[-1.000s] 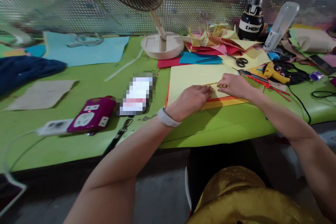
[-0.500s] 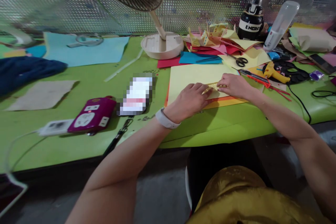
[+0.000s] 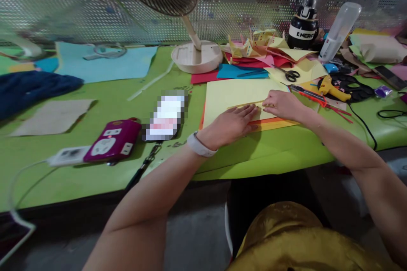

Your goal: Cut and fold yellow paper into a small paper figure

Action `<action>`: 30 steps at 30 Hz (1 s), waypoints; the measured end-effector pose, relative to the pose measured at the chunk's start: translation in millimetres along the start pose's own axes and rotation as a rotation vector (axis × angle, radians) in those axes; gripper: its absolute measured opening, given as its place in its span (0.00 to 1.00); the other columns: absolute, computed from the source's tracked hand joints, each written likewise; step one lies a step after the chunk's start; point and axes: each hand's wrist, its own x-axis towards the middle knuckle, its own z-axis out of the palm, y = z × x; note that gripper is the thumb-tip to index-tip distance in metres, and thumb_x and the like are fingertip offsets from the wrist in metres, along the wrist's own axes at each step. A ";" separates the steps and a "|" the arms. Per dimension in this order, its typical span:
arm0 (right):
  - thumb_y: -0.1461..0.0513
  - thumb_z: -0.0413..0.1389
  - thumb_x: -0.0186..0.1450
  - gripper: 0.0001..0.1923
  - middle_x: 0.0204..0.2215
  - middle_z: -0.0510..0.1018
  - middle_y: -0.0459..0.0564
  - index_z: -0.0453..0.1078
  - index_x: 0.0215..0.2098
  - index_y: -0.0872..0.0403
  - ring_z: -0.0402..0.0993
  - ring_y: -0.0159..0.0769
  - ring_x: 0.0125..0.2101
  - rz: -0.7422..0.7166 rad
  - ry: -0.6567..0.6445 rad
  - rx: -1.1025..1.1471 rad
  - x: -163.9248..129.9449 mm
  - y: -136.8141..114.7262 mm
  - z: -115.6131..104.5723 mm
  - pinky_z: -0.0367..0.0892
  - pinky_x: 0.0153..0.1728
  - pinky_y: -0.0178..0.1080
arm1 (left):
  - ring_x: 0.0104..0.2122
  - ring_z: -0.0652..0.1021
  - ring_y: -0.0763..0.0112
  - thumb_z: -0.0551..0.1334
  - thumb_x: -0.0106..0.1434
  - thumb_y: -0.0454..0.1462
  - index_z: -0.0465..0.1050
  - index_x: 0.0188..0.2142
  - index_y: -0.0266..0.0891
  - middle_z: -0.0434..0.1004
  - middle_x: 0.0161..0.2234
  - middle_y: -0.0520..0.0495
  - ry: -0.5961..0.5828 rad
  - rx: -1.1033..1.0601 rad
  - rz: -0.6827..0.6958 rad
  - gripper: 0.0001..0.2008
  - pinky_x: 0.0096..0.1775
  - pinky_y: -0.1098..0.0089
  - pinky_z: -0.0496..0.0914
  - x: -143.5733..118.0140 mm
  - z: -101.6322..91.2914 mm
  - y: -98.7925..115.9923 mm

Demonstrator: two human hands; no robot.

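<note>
My left hand lies flat, fingers stretched out, over a narrow folded strip of yellow paper. My right hand has its fingers pinched together at the right part of that strip. Under both hands is a large pale yellow sheet, with orange sheets showing along its near edge. Part of the strip is hidden beneath my fingers.
Scissors, a box cutter and a yellow glue gun lie to the right. A phone and a purple power adapter lie left. A fan base and a black bottle stand behind.
My left hand's fingers have gone from curled at the strip to flat and stretched over it, uncovering more of its left part. My right hand stays nearly in place.
</note>
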 end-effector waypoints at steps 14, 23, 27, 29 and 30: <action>0.60 0.53 0.76 0.16 0.48 0.80 0.57 0.80 0.54 0.55 0.75 0.41 0.45 -0.023 -0.012 -0.016 -1.3 -2.5 -2.5 0.60 0.38 0.38 | 0.71 0.64 0.58 0.47 0.80 0.45 0.63 0.69 0.28 0.63 0.70 0.30 0.019 -0.073 0.049 0.28 0.71 0.58 0.59 1.7 1.3 -10.5; 0.60 0.54 0.76 0.16 0.50 0.79 0.58 0.80 0.54 0.56 0.75 0.42 0.47 -0.031 -0.030 -0.036 -2.0 -3.8 -3.4 0.60 0.38 0.38 | 0.70 0.66 0.59 0.50 0.78 0.43 0.63 0.69 0.31 0.63 0.71 0.32 -0.039 -0.069 0.010 0.27 0.69 0.60 0.61 2.6 -6.0 -10.3; 0.60 0.54 0.76 0.15 0.50 0.79 0.58 0.80 0.54 0.56 0.75 0.42 0.46 -0.042 -0.028 -0.040 -2.5 -3.5 -3.5 0.60 0.38 0.38 | 0.71 0.65 0.62 0.50 0.78 0.43 0.62 0.70 0.34 0.62 0.72 0.37 -0.070 -0.074 -0.001 0.26 0.70 0.61 0.59 3.4 -9.9 -9.7; 0.61 0.54 0.76 0.15 0.49 0.79 0.58 0.80 0.54 0.55 0.74 0.42 0.46 -0.048 -0.019 -0.040 -2.3 -2.9 -2.3 0.60 0.38 0.38 | 0.72 0.64 0.62 0.50 0.78 0.42 0.62 0.70 0.33 0.62 0.72 0.37 -0.081 -0.074 0.001 0.26 0.70 0.61 0.58 3.7 -11.5 -9.1; 0.61 0.54 0.76 0.15 0.49 0.79 0.58 0.80 0.54 0.55 0.74 0.42 0.46 -0.054 -0.013 -0.039 -2.1 -2.6 -1.3 0.60 0.38 0.38 | 0.72 0.64 0.62 0.50 0.78 0.42 0.62 0.70 0.32 0.62 0.72 0.36 -0.084 -0.077 0.004 0.27 0.70 0.62 0.58 4.0 -12.1 -8.9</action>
